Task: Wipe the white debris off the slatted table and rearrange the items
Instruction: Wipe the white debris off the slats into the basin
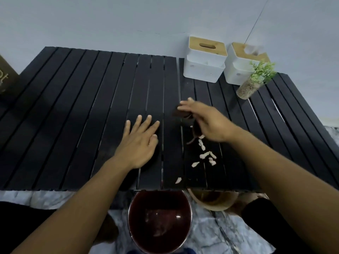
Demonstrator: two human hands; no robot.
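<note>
The black slatted table (73,107) carries the work. A round dark-red bucket (159,200) stands below its near edge, under the debris lane. Two white boxes with wooden lids (205,59) sit far right. The left hand (139,143) lies flat, fingers spread, steadying the table. The right hand (209,123) is blurred over a dark cloth (183,114); its grip cannot be told. The white debris pieces (205,154) lie near-right. Draw the cloth along the slats toward the bucket, with even pressure, keeping pieces out of the gaps.
</note>
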